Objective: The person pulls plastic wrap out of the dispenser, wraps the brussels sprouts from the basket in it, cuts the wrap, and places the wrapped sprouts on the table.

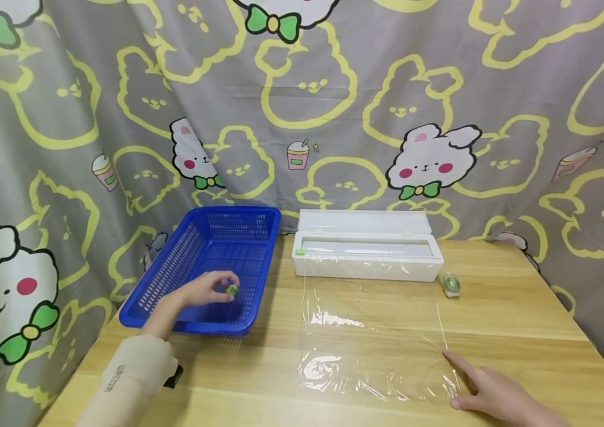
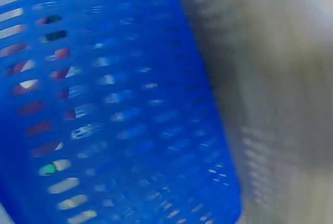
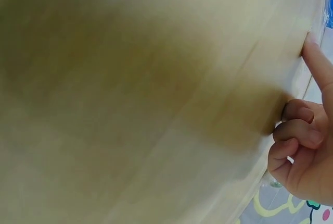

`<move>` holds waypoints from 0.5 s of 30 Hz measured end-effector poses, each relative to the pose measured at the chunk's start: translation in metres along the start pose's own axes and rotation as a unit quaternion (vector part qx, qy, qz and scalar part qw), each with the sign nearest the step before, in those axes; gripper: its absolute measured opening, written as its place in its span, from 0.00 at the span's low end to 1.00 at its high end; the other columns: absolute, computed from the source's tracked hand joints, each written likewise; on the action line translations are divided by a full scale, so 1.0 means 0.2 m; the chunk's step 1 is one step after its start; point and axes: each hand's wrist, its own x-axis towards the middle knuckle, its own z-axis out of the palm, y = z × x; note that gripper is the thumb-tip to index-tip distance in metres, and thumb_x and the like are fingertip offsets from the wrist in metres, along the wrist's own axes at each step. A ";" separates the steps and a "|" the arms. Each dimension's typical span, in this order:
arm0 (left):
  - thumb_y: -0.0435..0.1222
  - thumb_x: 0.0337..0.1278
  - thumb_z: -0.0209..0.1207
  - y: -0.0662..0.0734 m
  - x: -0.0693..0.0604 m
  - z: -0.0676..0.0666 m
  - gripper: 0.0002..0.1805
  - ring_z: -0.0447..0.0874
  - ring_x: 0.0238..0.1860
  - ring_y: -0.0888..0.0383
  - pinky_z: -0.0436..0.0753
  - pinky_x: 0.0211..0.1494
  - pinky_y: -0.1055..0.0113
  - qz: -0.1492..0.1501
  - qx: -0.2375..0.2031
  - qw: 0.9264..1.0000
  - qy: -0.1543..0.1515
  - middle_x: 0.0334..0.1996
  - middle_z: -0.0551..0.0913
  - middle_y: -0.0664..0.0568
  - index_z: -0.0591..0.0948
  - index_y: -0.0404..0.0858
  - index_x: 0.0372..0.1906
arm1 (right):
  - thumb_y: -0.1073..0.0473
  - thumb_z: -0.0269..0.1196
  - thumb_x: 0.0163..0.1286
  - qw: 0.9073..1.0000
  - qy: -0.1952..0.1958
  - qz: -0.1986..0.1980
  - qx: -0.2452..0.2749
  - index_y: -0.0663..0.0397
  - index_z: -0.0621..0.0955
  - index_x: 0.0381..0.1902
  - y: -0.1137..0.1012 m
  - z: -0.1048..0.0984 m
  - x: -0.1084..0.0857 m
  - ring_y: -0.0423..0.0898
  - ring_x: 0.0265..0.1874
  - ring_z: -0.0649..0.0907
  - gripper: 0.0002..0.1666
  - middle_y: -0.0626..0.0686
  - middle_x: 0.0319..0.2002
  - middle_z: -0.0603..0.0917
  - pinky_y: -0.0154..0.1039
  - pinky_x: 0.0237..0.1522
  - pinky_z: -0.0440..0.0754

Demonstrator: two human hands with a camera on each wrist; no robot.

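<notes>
Over the blue basket [image 1: 190, 326], my left hand [image 1: 208, 289] pinches a small green item [image 1: 232, 290] between thumb and fingers. The left wrist view shows the basket's slotted side [image 2: 119, 99], blurred, with no hand in it. A sheet of clear film [image 1: 366, 356] lies on the table, running forward from the white box [image 1: 368, 267]. My right hand [image 1: 499, 394] rests at the film's right edge, index finger extended and touching it. In the right wrist view, the other fingers of the right hand [image 3: 307, 146] are curled.
A green item wrapped in clear film [image 1: 451, 284] sits on the wooden table [image 1: 515, 320] beside the box's right end. The box's lid [image 1: 363, 222] stands raised at the back. A patterned curtain [image 1: 334, 142] hangs behind the table. A small black object [image 1: 174, 378] lies near the left sleeve.
</notes>
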 end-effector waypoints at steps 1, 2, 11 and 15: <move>0.32 0.54 0.59 0.02 0.00 -0.01 0.11 0.71 0.28 0.57 0.72 0.31 0.68 0.003 -0.011 1.000 0.005 0.29 0.76 0.53 0.74 0.36 0.42 | 0.38 0.62 0.55 1.000 0.000 -0.002 0.000 0.69 0.61 0.62 0.00 0.00 0.00 0.31 0.14 0.60 0.50 0.36 0.14 0.58 0.31 0.18 0.61; 0.32 0.55 0.59 0.03 0.00 -0.02 0.11 0.70 0.26 0.57 0.71 0.30 0.69 0.004 -0.019 1.000 0.010 0.28 0.75 0.53 0.74 0.37 0.43 | 0.39 0.61 0.55 1.000 -0.002 -0.002 -0.001 0.69 0.61 0.62 0.00 -0.01 0.00 0.31 0.14 0.60 0.50 0.37 0.14 0.58 0.31 0.19 0.62; 0.34 0.54 0.60 0.22 0.04 -0.05 0.13 0.64 0.21 0.57 0.66 0.26 0.71 0.032 -0.053 0.997 0.046 0.33 0.77 0.50 0.74 0.39 0.46 | 0.38 0.61 0.55 1.000 -0.010 0.004 -0.014 0.69 0.61 0.62 0.00 -0.02 0.00 0.33 0.21 0.66 0.50 0.40 0.17 0.64 0.34 0.23 0.66; 0.34 0.53 0.60 0.30 0.07 -0.02 0.14 0.63 0.21 0.60 0.65 0.26 0.71 0.044 -0.058 0.997 0.041 0.33 0.78 0.49 0.75 0.38 0.46 | 0.38 0.61 0.55 1.000 -0.013 0.003 -0.014 0.69 0.61 0.62 0.00 -0.02 0.00 0.33 0.21 0.67 0.50 0.40 0.18 0.65 0.34 0.23 0.68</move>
